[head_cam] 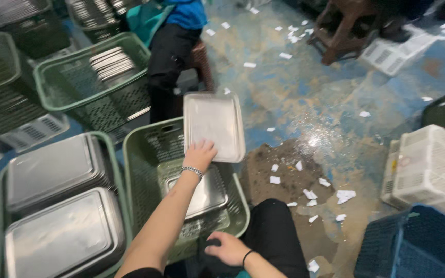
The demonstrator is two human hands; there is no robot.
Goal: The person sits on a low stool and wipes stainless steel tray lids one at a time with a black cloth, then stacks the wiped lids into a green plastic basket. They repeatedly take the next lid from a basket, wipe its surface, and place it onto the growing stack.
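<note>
A flat metal tray (214, 126) is held tilted above the green basket (135, 170) by the left hand (199, 154), its grip pinched on the tray's near edge. The right hand (228, 248) is rested on a dark cloth at the lap, its grip loosely curled. A stacked tray (204, 193) is already seen inside the basket. By judgement, lowering is in hand; level alignment within the basket walls is called for. Open floor (336, 113) is left to the right.

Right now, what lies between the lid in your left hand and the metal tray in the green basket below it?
Head view: nothing. The left hand holds the lid over the green basket; only bare mesh wall separates it from the metal tray.
</note>
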